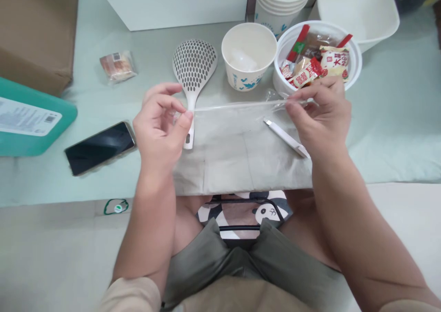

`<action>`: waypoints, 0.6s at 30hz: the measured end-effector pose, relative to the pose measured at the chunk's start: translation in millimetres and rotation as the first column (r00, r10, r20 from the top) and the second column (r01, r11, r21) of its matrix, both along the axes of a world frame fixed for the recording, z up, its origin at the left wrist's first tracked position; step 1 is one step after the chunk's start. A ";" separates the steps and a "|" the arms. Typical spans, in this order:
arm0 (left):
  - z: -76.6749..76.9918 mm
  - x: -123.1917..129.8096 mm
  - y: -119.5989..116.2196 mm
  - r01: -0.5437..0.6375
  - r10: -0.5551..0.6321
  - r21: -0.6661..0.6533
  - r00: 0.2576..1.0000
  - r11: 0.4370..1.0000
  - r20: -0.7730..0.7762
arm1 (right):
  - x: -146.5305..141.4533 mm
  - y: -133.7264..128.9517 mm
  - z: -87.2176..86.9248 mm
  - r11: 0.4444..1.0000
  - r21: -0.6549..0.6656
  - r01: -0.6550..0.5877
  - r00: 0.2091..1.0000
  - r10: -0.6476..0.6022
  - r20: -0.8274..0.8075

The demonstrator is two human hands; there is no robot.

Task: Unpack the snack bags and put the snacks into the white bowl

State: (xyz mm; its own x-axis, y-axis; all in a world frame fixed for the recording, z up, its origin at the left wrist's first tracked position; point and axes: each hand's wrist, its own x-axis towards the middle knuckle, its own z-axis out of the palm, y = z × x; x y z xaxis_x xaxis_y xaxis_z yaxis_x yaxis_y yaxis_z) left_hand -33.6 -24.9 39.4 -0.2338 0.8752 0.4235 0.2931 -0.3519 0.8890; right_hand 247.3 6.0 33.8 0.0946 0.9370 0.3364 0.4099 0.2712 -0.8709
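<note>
A clear plastic bag (237, 151) is stretched flat above the front of the table, its upper edge pulled taut. My left hand (161, 123) pinches that edge at the left corner, and my right hand (322, 114) pinches it at the right. Through the film I see a white utility knife (285, 137) lying on the cloth, close to my right fingers. The handle of a white perforated skimmer (195, 66) runs down beside my left fingertips. Just beyond my right hand stands a white bowl (354, 66) filled with wrapped snacks (306, 73).
A paper cup (249, 54) with something whitish inside stands before stacked cups (285, 4) and a white bin (358, 8). Leftward lie a phone (99, 147) and a wrapped snack (117, 66), near a teal container (34, 119) and cardboard box (34, 31). A white box (179, 4) borders the back.
</note>
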 end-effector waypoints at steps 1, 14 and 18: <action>1.2 1.5 -0.5 0.038 -0.038 -0.010 0.998 0.999 0.059 | -0.2 -1.0 2.1 1.000 0.027 0.007 1.000 -0.007 0.002; 6.4 18.3 -2.7 0.123 -0.060 -0.144 0.922 0.982 0.382 | -14.5 -2.0 -1.9 0.948 -0.248 -0.200 0.878 0.061 -0.475; 8.3 18.7 0.1 0.085 -0.012 -0.139 0.890 0.987 0.456 | -13.6 -2.1 0.9 0.837 -0.398 -0.374 0.824 0.103 -0.557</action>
State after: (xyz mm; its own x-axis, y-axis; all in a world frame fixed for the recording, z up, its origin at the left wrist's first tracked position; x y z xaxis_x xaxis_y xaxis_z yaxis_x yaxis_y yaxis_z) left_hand -14.9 -24.8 47.6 -0.3236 0.9352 0.1441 -0.1675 -0.2065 0.9640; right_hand 233.7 3.9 34.7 -0.1297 0.9749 -0.1809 -0.1340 -0.1980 -0.9710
